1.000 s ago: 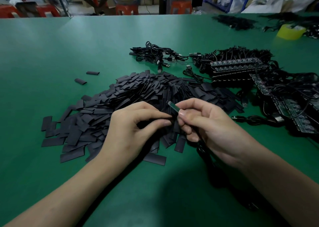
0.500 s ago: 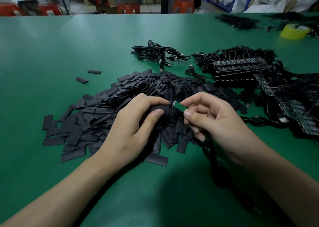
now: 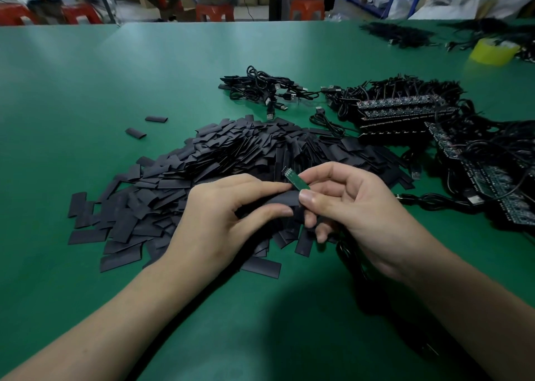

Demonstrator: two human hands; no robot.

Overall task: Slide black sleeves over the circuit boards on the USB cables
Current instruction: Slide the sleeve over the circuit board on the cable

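Observation:
My right hand (image 3: 356, 207) pinches a small green circuit board (image 3: 296, 179) between thumb and forefinger, its free end pointing up and left. Its black cable (image 3: 351, 257) trails down under that hand. My left hand (image 3: 223, 215) grips a flat black sleeve (image 3: 285, 201) between thumb and fingers, just below the board and touching my right thumb. The board is bare; the sleeve lies under it, not around it. A big heap of loose black sleeves (image 3: 220, 160) lies behind and under both hands.
A bundle of USB cables (image 3: 260, 87) lies beyond the heap. Stacked rows of circuit boards with cables (image 3: 405, 111) fill the right side. A yellow tape roll (image 3: 493, 52) stands far right. Two stray sleeves (image 3: 136, 133) lie left on the green table (image 3: 86, 91).
My left hand has lifted a sleeve out of the heap toward the board. The board has tilted more upright in my right hand, its green face showing more.

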